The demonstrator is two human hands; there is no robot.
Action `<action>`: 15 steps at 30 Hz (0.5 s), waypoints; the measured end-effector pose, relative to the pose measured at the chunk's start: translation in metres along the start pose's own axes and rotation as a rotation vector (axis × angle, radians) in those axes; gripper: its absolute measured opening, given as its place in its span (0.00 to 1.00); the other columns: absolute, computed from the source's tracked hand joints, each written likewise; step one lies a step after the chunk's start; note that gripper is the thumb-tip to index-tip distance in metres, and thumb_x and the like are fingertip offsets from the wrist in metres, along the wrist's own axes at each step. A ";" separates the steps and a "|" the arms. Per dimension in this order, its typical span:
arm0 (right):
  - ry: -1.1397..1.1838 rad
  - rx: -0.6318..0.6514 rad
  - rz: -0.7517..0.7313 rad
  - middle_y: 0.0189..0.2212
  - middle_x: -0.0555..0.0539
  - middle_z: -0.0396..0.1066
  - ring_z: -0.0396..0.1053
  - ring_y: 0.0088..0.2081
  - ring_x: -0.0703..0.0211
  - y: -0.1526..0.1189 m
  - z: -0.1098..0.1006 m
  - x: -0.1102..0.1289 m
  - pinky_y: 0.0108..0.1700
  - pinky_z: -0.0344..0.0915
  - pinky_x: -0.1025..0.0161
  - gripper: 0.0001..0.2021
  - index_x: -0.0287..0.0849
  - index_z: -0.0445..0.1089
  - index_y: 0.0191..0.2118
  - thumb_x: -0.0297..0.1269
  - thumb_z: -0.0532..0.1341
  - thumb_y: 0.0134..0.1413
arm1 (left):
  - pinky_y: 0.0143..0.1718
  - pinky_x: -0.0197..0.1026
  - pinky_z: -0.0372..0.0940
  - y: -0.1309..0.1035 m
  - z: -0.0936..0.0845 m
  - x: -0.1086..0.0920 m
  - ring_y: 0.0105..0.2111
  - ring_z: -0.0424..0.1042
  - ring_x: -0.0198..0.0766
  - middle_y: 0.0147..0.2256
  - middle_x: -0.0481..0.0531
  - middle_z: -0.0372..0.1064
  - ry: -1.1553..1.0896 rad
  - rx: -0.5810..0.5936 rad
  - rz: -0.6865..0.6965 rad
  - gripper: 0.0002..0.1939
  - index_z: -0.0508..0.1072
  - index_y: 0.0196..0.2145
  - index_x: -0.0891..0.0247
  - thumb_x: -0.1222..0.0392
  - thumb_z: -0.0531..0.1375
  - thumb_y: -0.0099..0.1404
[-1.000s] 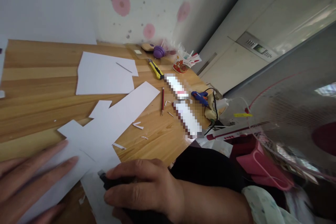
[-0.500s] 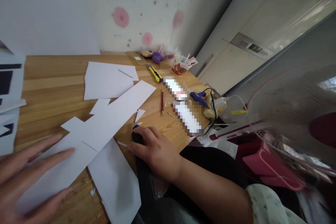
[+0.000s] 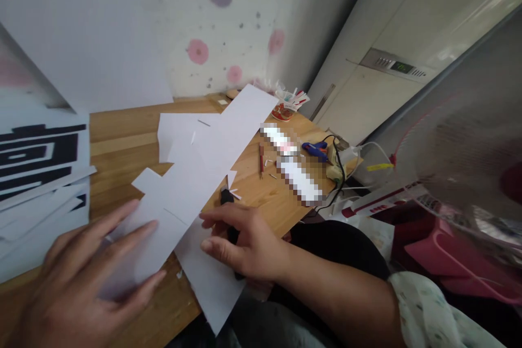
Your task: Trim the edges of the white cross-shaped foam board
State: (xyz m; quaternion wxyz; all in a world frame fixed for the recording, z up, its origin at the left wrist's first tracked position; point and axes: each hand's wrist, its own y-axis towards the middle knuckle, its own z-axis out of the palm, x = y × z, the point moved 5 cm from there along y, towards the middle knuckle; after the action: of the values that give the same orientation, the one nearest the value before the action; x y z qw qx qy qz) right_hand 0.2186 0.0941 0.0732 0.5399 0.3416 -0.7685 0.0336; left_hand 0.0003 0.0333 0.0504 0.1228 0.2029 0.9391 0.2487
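**Flat hand on cut paper, knife in the other**

My left hand (image 3: 87, 269) lies spread, fingers pressing flat on a long white cut-out paper sheet (image 3: 191, 174) that runs across the wooden table (image 3: 122, 136). My right hand (image 3: 240, 239) curls around a black utility knife (image 3: 227, 198) at the sheet's edge. The paper looks light, thin and slippery, so I judge flat palm pressure holds it best.

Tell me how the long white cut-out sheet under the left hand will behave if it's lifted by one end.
The white cut-out sheet looks thin and flat, so it would probably droop. Its notched outline suggests it may bend or tear there. With only the left hand pressing it, it likely slides easily on the wooden table.
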 end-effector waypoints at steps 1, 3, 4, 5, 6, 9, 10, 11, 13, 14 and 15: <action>0.166 0.067 0.066 0.36 0.42 0.77 0.74 0.34 0.59 0.000 0.009 0.000 0.38 0.72 0.62 0.18 0.36 0.73 0.45 0.46 0.65 0.56 | 0.51 0.60 0.65 0.004 -0.005 -0.007 0.51 0.68 0.59 0.66 0.46 0.50 -0.030 -0.041 -0.040 0.42 0.54 0.63 0.38 0.52 0.69 0.55; 0.472 0.140 0.150 0.40 0.43 0.77 0.75 0.38 0.58 0.001 0.023 0.002 0.42 0.72 0.61 0.22 0.38 0.71 0.47 0.50 0.66 0.53 | 0.55 0.59 0.62 0.012 -0.013 -0.027 0.55 0.65 0.57 0.65 0.53 0.50 -0.041 -0.073 -0.050 0.34 0.58 0.61 0.47 0.57 0.64 0.61; 0.587 0.137 0.173 0.42 0.43 0.77 0.75 0.41 0.58 0.002 0.027 0.003 0.45 0.71 0.60 0.23 0.39 0.71 0.47 0.51 0.66 0.53 | 0.56 0.58 0.62 0.017 -0.015 -0.037 0.56 0.64 0.56 0.65 0.57 0.50 -0.058 -0.071 -0.044 0.29 0.60 0.60 0.52 0.59 0.62 0.62; 0.668 0.112 0.199 0.44 0.43 0.76 0.74 0.43 0.57 0.002 0.029 0.002 0.47 0.70 0.60 0.23 0.39 0.70 0.48 0.51 0.67 0.53 | 0.57 0.57 0.62 0.021 -0.018 -0.046 0.57 0.63 0.54 0.65 0.58 0.51 -0.074 -0.081 -0.047 0.26 0.62 0.58 0.55 0.59 0.62 0.63; 0.720 0.071 0.232 0.45 0.43 0.76 0.74 0.43 0.57 0.003 0.029 0.001 0.47 0.70 0.60 0.22 0.40 0.70 0.48 0.50 0.67 0.53 | 0.57 0.56 0.62 0.025 -0.020 -0.053 0.57 0.63 0.54 0.64 0.58 0.53 -0.096 -0.097 -0.047 0.25 0.63 0.57 0.56 0.56 0.62 0.64; 0.753 -0.040 0.356 0.39 0.46 0.77 0.73 0.37 0.58 0.003 0.023 -0.008 0.41 0.69 0.61 0.16 0.42 0.72 0.43 0.46 0.67 0.53 | 0.59 0.57 0.61 0.036 -0.016 -0.054 0.61 0.59 0.55 0.63 0.59 0.54 -0.359 -0.071 -0.203 0.33 0.58 0.61 0.54 0.45 0.62 0.63; 0.762 -0.063 0.378 0.37 0.47 0.77 0.73 0.36 0.58 0.003 0.020 -0.011 0.40 0.69 0.61 0.14 0.42 0.72 0.42 0.45 0.67 0.53 | 0.56 0.56 0.64 0.038 -0.012 -0.047 0.59 0.61 0.54 0.62 0.60 0.56 -0.529 -0.065 -0.319 0.35 0.56 0.61 0.54 0.43 0.63 0.62; 0.772 -0.077 0.386 0.35 0.47 0.77 0.73 0.34 0.59 0.003 0.016 -0.014 0.39 0.69 0.60 0.13 0.42 0.73 0.41 0.43 0.67 0.52 | 0.51 0.52 0.68 0.040 -0.005 -0.040 0.56 0.66 0.52 0.59 0.60 0.59 -0.721 -0.044 -0.453 0.36 0.55 0.61 0.54 0.42 0.63 0.61; 0.788 -0.078 0.382 0.35 0.47 0.77 0.72 0.34 0.59 0.004 0.010 -0.017 0.40 0.69 0.59 0.12 0.41 0.73 0.41 0.40 0.67 0.51 | 0.39 0.44 0.71 0.040 0.013 -0.027 0.44 0.73 0.45 0.50 0.57 0.68 -1.105 0.065 -0.738 0.34 0.59 0.57 0.56 0.43 0.66 0.58; 0.796 -0.068 0.377 0.35 0.47 0.77 0.72 0.34 0.59 0.004 0.008 -0.018 0.40 0.68 0.59 0.11 0.41 0.73 0.40 0.39 0.67 0.51 | 0.33 0.40 0.69 0.039 0.023 -0.026 0.37 0.73 0.41 0.45 0.54 0.70 -1.279 0.186 -0.831 0.31 0.62 0.53 0.58 0.45 0.67 0.58; 0.799 -0.052 0.375 0.34 0.47 0.77 0.72 0.34 0.59 0.004 0.006 -0.019 0.40 0.68 0.60 0.11 0.41 0.73 0.40 0.38 0.67 0.51 | 0.29 0.36 0.67 0.040 0.030 -0.027 0.31 0.72 0.37 0.39 0.52 0.71 -1.430 0.268 -0.877 0.28 0.66 0.48 0.61 0.46 0.68 0.56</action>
State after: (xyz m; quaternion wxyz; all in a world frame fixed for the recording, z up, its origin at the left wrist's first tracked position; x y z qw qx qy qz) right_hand 0.2148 0.1037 0.0553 0.7877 0.1424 -0.5487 0.2411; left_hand 0.0471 0.0654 0.0492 0.7470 -0.0583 0.6508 -0.1229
